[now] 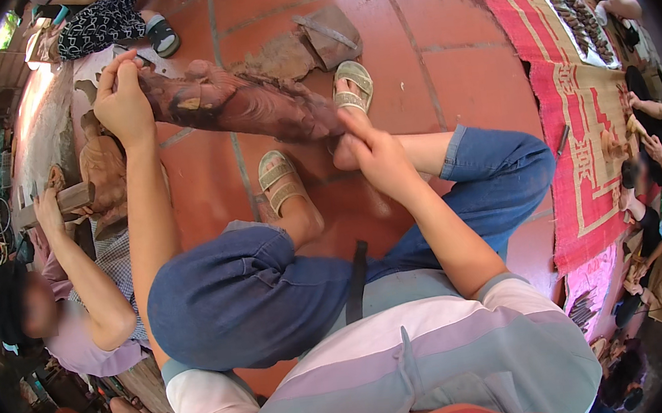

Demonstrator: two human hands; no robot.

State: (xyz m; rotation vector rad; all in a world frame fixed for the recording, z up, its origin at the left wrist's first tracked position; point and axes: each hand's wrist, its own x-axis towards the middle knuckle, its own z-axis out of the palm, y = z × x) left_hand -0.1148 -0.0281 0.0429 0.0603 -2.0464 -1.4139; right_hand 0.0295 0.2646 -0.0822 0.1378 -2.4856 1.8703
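Observation:
A long, dark reddish-brown carved wooden statue [248, 106] lies tilted across the space above my feet, its surface full of relief and folds. My left hand [123, 103] is closed at its upper left end, where a bit of something dark shows by the fingertips; the hand hides most of that end. Around the lower right end, my right hand [369, 150] is closed, with the fingers against the wood. Below the statue are my sandalled feet and bent knees in blue jeans.
A flat wooden piece [329, 37] lies on the red tiles beyond the statue. At left, a person steadies a wooden block [57, 206] beside a paler carved figure [104, 170]. A red and tan mat [574, 140] stretches along the right, with several people working beyond it.

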